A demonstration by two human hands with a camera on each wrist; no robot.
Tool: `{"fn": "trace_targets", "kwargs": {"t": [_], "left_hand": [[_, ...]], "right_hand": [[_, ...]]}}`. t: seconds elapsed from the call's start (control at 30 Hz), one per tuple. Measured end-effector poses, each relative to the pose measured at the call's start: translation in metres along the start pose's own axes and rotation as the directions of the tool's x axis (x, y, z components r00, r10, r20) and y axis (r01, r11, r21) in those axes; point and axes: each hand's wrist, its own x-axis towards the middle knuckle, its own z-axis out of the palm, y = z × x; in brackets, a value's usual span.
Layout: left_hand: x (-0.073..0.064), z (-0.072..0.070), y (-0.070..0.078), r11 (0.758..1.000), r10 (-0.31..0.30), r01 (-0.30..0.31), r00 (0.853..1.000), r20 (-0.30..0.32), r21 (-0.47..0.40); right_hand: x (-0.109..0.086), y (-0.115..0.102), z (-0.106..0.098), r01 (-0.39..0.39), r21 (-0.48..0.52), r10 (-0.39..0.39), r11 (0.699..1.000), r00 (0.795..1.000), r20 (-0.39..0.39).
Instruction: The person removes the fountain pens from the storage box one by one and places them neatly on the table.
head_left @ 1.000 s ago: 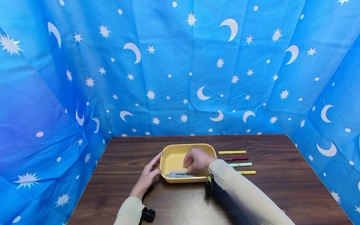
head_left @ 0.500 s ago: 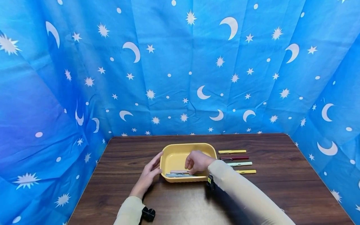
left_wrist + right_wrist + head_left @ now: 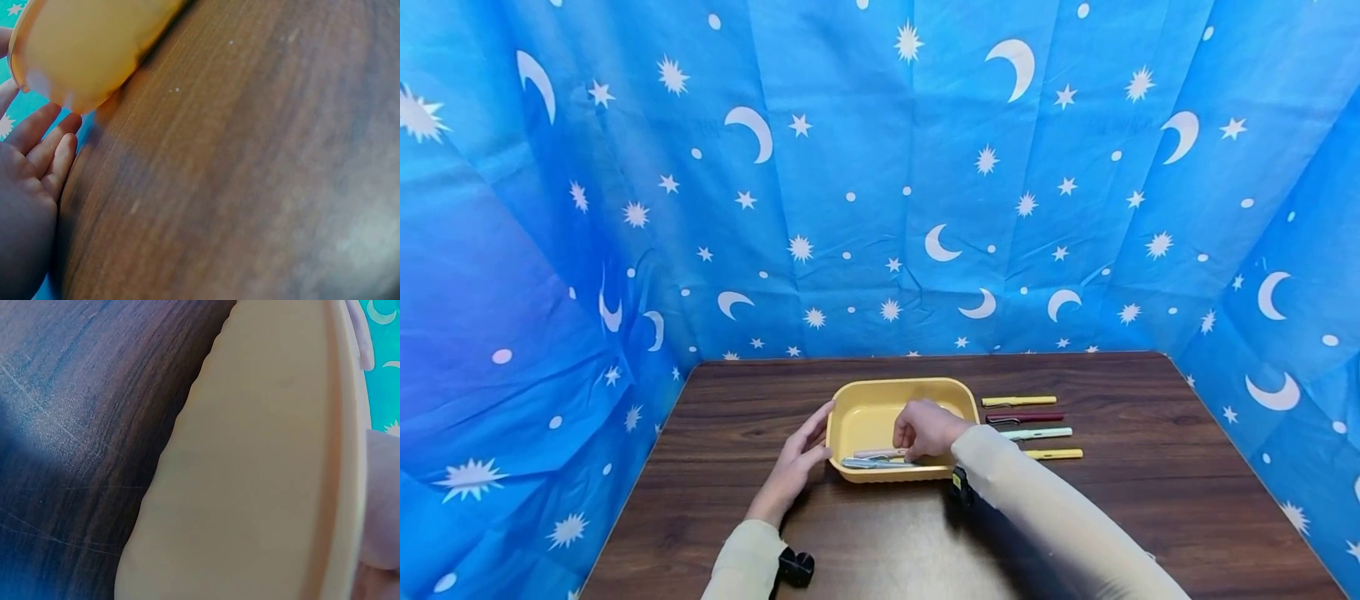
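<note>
A yellow plastic basket (image 3: 865, 385) stands on the table with several pens lying near its front wall. My left hand (image 3: 793, 467) rests against the basket's left end, fingers extended along the outer wall, as the left wrist view also shows. Inside the basket, my right hand (image 3: 928, 429) reaches down with curled fingers and pinches the right end of a pale pink pen (image 3: 876, 454). A silvery-blue pen (image 3: 872, 463) lies just in front of it. In the right wrist view the basket wall (image 3: 244, 450) hides most of the right hand.
To the right of the basket, several pens lie in a row: a yellow pen (image 3: 1018, 402), a dark red pen (image 3: 1030, 417), a mint green pen (image 3: 1041, 434) and another yellow pen (image 3: 1060, 454). A blue star-patterned cloth (image 3: 850, 167) surrounds the brown table (image 3: 1150, 500).
My right hand has shifted slightly right inside the basket, and its fingers have closed on the pink pen, whose angle has changed a little. The left hand stays against the basket.
</note>
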Motion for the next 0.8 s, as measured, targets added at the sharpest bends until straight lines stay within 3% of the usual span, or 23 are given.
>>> {"fn": "trace_targets", "kwargs": {"t": [0.37,0.8], "left_hand": [[0.0,-0.001,-0.002,1.0,0.006,-0.006,1.0,-0.004,0.003],[-0.001,-0.001,0.001,1.0,-0.007,0.007,1.0,0.0,-0.012]], "right_hand": [[-0.003,0.001,0.0,0.027,-0.016,-0.027,1.0,1.0,0.002],[-0.013,-0.001,-0.011,0.093,0.014,-0.091,0.996,0.987,-0.131]]}}
